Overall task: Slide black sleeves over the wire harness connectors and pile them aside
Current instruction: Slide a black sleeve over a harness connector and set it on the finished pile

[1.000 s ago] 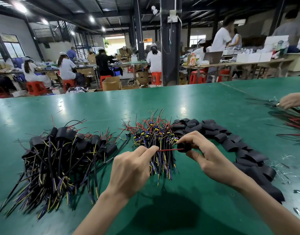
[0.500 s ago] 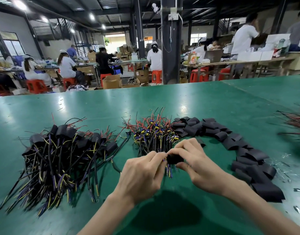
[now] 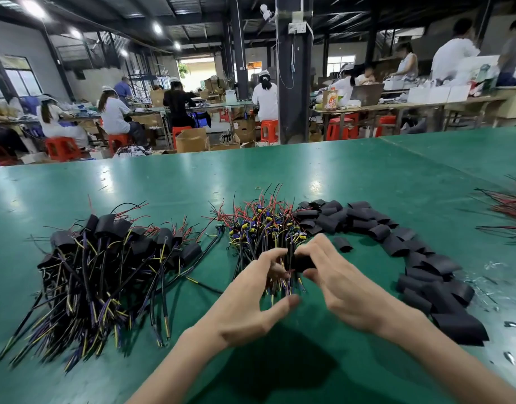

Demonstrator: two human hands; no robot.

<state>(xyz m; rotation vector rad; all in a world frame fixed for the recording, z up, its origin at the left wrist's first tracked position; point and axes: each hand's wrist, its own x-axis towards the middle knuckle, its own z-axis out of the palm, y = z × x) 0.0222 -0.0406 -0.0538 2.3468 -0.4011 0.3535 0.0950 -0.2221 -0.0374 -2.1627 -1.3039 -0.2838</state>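
Two hands point(image 3: 251, 304) point(image 3: 347, 290), three wire piles point(image 3: 105, 272) point(image 3: 262, 225) point(image 3: 510, 211), one sleeve heap point(image 3: 420, 258)

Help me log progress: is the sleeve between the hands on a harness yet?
Seemingly on: the black sleeve, pinched by the right hand, has wires at its end by the left hand. How far, cannot tell.

both hands, left hand point(image 3: 248, 304) and right hand point(image 3: 342, 290), pinch a black sleeve point(image 3: 302, 262) over the green table point(image 3: 163, 188).
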